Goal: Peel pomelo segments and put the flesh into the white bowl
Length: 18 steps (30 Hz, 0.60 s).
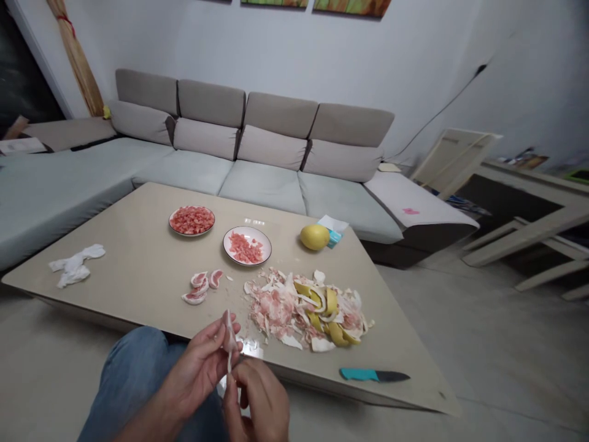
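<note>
Over the table's front edge, my left hand [202,356] is closed on a pomelo segment [227,328] wrapped in pale membrane. The fingers of my right hand [257,393] pinch the whitish lower end of that segment. Just beyond, several unpeeled pomelo segments [199,288] lie on the table. To the right spreads a heap of peel and membrane scraps [294,313] with yellow-green rind strips. A plate [264,236] with some red pulp pieces sits behind, and a second plate [172,232] farther left is covered in red pulp.
A knife [372,374] with a teal handle lies near the front right edge of the table [124,245]. A whole yellow pomelo [315,237] rests by a blue-and-white tissue packet [335,232]. Crumpled white tissue [76,265] lies left. A grey sofa [271,178] stands behind.
</note>
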{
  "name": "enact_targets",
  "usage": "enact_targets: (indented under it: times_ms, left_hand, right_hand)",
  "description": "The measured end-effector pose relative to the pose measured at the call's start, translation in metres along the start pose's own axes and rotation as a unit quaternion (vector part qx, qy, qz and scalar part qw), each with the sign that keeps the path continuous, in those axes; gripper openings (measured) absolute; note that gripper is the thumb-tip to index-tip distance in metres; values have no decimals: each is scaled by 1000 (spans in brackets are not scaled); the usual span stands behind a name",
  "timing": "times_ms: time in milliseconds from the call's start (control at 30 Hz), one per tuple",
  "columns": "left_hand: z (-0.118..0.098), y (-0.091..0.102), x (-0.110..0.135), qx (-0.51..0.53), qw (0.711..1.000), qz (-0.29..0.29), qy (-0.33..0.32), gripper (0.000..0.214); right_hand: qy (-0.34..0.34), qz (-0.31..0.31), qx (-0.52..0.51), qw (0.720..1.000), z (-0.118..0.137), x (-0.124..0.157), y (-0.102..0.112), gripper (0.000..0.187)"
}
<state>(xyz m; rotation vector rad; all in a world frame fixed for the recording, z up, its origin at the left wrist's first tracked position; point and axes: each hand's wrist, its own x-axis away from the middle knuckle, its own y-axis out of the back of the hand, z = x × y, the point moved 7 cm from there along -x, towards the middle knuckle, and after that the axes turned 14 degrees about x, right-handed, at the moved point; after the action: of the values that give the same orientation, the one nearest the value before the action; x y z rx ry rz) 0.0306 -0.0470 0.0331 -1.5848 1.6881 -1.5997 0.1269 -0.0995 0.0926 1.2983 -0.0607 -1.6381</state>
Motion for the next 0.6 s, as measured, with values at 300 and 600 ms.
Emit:
enact_targets:
  times_ms: [300, 600]
  left_hand:
    - [-11, 14, -9, 95, 994, -51, -4, 28]
    - [-6, -8, 10, -5, 998, 43, 35, 33]
  right_hand:
    - [-93, 39, -4, 995, -51, -6, 25, 16]
    - [-111, 95, 292, 945, -178, -4, 2, 15]
